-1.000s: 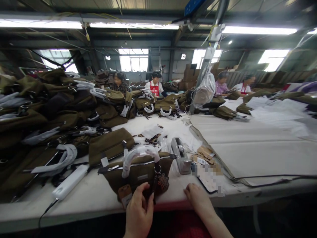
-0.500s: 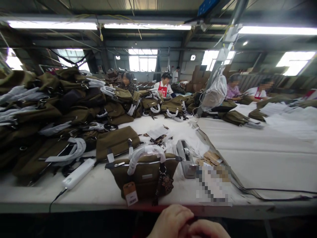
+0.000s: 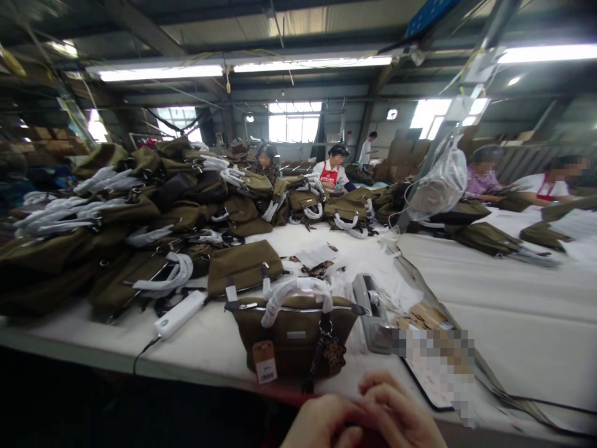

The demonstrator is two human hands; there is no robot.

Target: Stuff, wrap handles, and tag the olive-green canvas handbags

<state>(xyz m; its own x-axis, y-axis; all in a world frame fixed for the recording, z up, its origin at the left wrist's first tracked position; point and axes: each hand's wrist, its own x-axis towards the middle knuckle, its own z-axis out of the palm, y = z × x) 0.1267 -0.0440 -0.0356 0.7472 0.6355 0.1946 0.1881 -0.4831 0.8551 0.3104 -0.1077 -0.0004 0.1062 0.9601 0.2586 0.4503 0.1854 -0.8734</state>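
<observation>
At the bottom edge of the view, my left hand (image 3: 323, 420) and my right hand (image 3: 402, 407) meet in front of the table edge. Both have curled fingers, the right ones slightly blurred, and anything between them is hidden. Just beyond stands an olive green handbag (image 3: 298, 339), upright on the table and apart from my hands. Its handles (image 3: 298, 287) are wrapped in white. A brown and white price tag (image 3: 265, 362) hangs at its left front, and a patterned charm (image 3: 334, 353) with a dark strap hangs at the right.
A grey tape dispenser (image 3: 375, 320) stands right of the bag, near a partly blurred tablet-like object (image 3: 431, 376). A corded white device (image 3: 180, 316) lies left. Olive bags (image 3: 135, 211) form a large pile. A bagged item (image 3: 438, 180) hangs on a pole. Several people work across the table.
The view has turned left, so the table and bags appear farther right. My hands stay together at the bottom; the right hand's fingers have lifted and show more.
</observation>
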